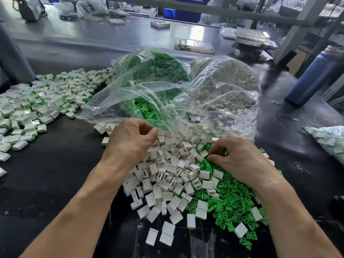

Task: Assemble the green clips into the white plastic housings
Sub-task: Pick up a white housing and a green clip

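No label or writing can be read anywhere on the bench. Your left hand (130, 140) curls its fingers down into the heap of white housings (167, 175); whether it grips one cannot be told. Your right hand (240, 159) pinches at the green clips (229, 202) beside them, spilled before two clear bags (186, 90) on the black table (55, 164).

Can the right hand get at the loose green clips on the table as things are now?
Probably yes. The right hand already hovers over the green clips, fingers curled down at the pile's edge; nothing covers them there.
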The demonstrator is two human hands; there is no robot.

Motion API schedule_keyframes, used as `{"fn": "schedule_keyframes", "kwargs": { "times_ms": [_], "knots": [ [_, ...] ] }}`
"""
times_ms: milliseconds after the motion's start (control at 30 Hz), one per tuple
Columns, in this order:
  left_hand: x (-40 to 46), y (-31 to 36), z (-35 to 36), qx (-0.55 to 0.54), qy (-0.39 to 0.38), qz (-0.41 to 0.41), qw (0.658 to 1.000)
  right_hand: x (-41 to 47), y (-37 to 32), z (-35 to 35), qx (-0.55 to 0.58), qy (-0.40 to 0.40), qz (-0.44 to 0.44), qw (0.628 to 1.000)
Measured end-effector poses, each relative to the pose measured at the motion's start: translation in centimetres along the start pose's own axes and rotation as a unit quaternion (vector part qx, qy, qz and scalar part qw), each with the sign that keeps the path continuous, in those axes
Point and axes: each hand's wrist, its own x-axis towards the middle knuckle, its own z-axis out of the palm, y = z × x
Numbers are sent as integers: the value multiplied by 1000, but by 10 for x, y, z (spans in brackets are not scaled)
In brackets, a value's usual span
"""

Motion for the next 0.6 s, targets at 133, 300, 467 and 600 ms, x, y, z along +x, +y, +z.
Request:
{"fn": "schedule_keyframes", "kwargs": {
  "times_ms": [133, 300, 467, 600],
  "knots": [
    [0, 0, -1, -143, 13, 6, 990, 2, -3, 2, -37, 2, -23, 999],
    [0, 3, 3, -291, -17, -34, 956, 3, -4, 5, -52, 13, -28, 998],
    [-1, 6, 5, -411, -82, -63, 906, 4, 1, 7, 13, 66, -36, 997],
    [-2, 7, 5, -473, -106, -42, 873, 4, 1, 9, 217, 133, -26, 967]
  ]
}}
